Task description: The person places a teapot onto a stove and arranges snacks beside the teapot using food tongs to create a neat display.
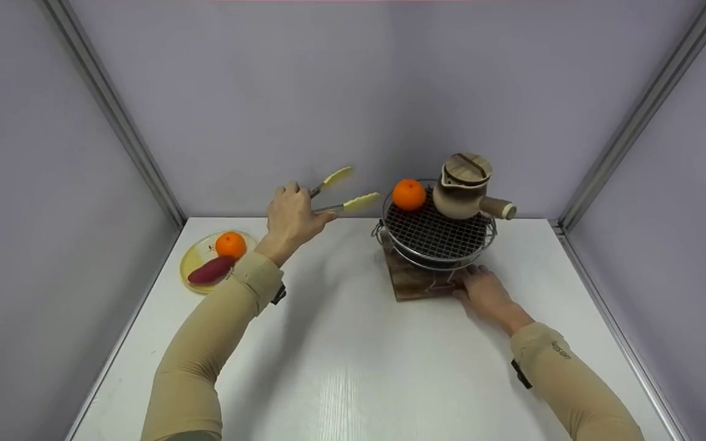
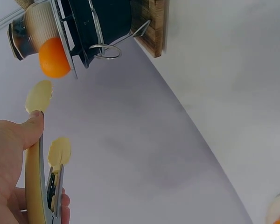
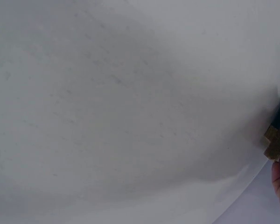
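Note:
My left hand (image 1: 292, 215) holds a pair of tongs (image 2: 35, 177) with pale yellow scalloped tips, spread apart with nothing between them. Those tips point toward an orange (image 1: 409, 195) at the left of a round wire grill (image 1: 439, 237), short of touching it. Beside that orange stands a brown and cream side-handled teapot (image 1: 458, 201) with a wooden lid. Under the grill lies a dark wooden board (image 1: 417, 285). My right hand (image 1: 486, 295) grips the board's front right corner, thumb at the front edge; in the right wrist view only some fingers (image 3: 277, 175) show.
On the left of the white table (image 1: 341, 343), a yellow-rimmed plate (image 1: 189, 260) bears another orange (image 1: 230, 245) and a purple-red sweet potato (image 1: 212, 270). My left sleeve hides part of the plate. Grey panels (image 1: 304, 92) close off the back and both sides.

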A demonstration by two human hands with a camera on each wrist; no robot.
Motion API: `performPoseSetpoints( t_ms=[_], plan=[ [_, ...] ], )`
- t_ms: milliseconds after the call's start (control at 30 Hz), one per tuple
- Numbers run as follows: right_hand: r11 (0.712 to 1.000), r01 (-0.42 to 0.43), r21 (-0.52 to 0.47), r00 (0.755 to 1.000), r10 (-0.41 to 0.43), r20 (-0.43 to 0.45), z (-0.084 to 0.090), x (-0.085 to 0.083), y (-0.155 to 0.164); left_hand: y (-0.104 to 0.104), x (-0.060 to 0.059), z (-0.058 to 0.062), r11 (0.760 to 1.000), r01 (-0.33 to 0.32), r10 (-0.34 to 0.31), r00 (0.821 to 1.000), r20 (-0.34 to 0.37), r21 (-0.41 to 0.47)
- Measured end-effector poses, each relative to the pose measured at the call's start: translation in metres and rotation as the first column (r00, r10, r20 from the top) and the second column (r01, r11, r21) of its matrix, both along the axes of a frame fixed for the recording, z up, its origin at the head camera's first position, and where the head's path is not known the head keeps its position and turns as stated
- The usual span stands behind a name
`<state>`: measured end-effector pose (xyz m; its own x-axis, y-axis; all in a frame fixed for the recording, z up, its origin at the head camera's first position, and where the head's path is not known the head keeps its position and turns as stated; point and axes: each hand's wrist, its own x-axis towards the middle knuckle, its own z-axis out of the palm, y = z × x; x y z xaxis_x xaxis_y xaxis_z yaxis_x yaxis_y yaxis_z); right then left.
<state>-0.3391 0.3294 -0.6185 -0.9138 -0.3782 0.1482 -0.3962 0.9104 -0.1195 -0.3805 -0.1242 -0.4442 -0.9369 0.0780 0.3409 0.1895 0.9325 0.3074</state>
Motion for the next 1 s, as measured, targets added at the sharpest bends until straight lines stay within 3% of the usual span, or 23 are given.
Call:
performPoseSetpoints(
  t_ms=[467,700,1000],
  plan=[
    [1.000,-0.018,-0.003,0.999,0.018,-0.035,-0.005,-0.002,0.002,-0.029,0.002,-0.002,0.999,-0.018,0.018,1.000,0.007,0.035],
    [0.999,-0.036,-0.010,0.998,0.036,-0.046,-0.001,0.003,0.000,-0.045,0.005,-0.006,0.999,-0.048,0.048,0.999,-0.003,0.008],
    [1.000,-0.022,-0.018,0.998,0.021,-0.052,0.000,0.002,0.001,-0.055,0.007,-0.007,0.995,-0.074,0.073,0.997,0.030,0.064]
  ],
)
